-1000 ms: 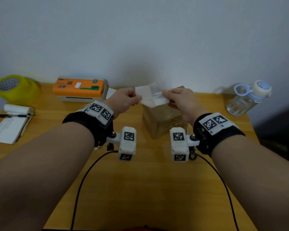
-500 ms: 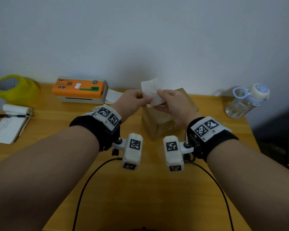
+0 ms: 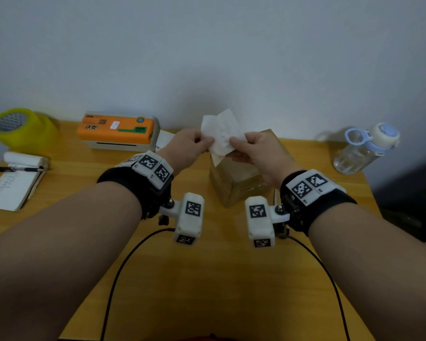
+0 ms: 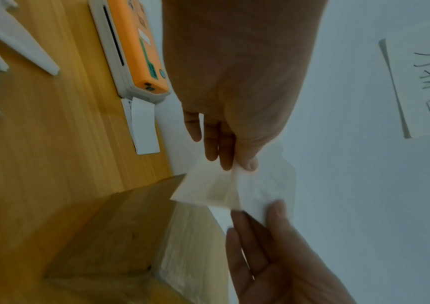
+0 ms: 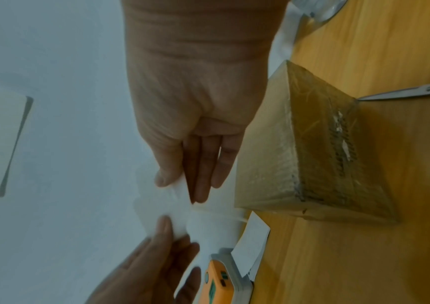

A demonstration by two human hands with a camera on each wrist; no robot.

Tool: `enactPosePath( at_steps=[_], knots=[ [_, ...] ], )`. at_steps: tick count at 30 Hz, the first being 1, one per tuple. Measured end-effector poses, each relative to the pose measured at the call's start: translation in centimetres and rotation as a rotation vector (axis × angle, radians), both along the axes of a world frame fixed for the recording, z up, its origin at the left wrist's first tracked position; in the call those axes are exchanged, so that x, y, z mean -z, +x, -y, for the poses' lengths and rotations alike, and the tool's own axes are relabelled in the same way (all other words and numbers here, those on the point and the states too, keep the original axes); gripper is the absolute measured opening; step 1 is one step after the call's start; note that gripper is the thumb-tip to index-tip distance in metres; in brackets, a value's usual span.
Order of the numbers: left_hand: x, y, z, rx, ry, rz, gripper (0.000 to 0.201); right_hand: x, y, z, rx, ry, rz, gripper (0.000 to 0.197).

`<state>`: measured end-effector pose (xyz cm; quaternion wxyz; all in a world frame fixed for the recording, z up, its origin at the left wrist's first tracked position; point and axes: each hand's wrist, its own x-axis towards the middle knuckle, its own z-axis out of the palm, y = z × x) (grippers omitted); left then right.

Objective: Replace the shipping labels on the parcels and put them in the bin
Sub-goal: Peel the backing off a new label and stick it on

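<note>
- Both hands are up over the cardboard parcel point(image 3: 239, 178), working one crumpled white label point(image 3: 220, 135) between them, raised clear of the box top.
- The left hand point(image 3: 187, 150) has thumb and fingertips pinched on the label's nine o'clock edge; the right hand point(image 3: 255, 151) pinches the three o'clock edge, its other fingers lying fairly straight beneath.
- That label looks feather-light, limp and already creased. I'd guess it tears easily and clings to itself if any adhesive is exposed, so edge pinches like these suit it best.
- The parcel sits on the wooden table point(image 3: 219, 279), just under the hands. It looks stiff and tape-wrapped, so probably slick; best gripped across two opposite sides.
- A label printer point(image 3: 117, 130) stands at ten o'clock from the parcel, a fresh label point(image 4: 145, 127) poking from its end.
- Hard to make out: which face of the held label is sticky, and any print on it.
- No bin shows in any view. Scissors point(image 5: 411, 92) beside the box are cut off at the frame edge.
</note>
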<state>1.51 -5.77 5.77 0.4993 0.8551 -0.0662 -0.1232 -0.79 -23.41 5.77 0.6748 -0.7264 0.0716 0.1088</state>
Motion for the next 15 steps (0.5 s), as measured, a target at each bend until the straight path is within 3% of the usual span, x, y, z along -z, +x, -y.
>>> enactPosePath(
  at_steps=[9, 15],
  knots=[
    [0.2, 1.0, -1.3, -0.022, 0.184, 0.012, 0.031, 0.0, 0.7, 0.8, 0.01, -0.011, -0.026, 0.011],
    [0.6, 1.5, -1.4, -0.054, 0.232, -0.01, 0.03, 0.0, 0.9, 0.6, 0.031, -0.048, -0.022, 0.012]
  ],
)
